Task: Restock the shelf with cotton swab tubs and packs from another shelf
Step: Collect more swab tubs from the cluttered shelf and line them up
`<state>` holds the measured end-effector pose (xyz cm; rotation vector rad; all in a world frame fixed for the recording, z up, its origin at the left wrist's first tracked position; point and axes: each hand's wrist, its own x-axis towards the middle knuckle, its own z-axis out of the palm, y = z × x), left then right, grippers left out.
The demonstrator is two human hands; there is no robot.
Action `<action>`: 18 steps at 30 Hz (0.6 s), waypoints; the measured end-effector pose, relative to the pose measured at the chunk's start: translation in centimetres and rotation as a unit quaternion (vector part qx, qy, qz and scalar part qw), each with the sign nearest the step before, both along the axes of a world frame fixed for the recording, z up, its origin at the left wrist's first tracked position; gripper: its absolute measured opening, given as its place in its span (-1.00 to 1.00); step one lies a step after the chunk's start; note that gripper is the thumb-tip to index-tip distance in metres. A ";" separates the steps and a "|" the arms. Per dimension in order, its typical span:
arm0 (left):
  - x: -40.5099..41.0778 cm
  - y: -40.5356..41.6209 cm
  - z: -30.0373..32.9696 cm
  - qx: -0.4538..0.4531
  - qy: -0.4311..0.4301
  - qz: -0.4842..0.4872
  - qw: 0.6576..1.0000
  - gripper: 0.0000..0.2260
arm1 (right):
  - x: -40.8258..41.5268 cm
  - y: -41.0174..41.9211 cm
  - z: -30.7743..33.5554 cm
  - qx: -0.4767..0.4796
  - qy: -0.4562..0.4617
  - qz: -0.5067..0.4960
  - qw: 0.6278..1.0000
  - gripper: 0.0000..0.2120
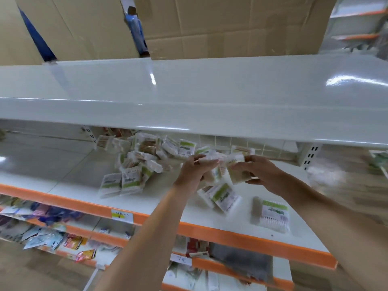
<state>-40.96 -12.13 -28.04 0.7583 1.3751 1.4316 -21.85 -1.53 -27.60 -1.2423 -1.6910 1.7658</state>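
White shelf [69,185] with orange front edge, carrying a heap of cotton swab packs [138,164] toward its back. Left hand [194,172] and right hand [260,175] together grasp several packs [237,171] above mid-shelf. One loose pack [274,215] lies near the front edge.

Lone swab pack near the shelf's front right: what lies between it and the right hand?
In the head view, only bare white shelf separates the lone swab pack from the right hand, which holds another pack higher up.
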 end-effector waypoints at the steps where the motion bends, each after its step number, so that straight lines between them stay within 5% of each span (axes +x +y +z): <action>1: -0.2 -0.4 0.1 -0.004 0.012 0.027 1.000 -0.69 | -0.6 -0.2 0.2 0.000 -0.001 0.011 1.000 -0.63; 11: -4.7 -5.0 1.3 -0.015 0.082 0.124 0.989 -0.88 | -7.6 -3.1 1.5 0.038 0.003 0.138 0.990 -0.70; 18: -9.0 -9.9 1.9 -0.008 0.066 0.215 0.974 -0.69 | -13.4 -5.9 2.3 0.076 -0.001 0.180 0.981 -0.76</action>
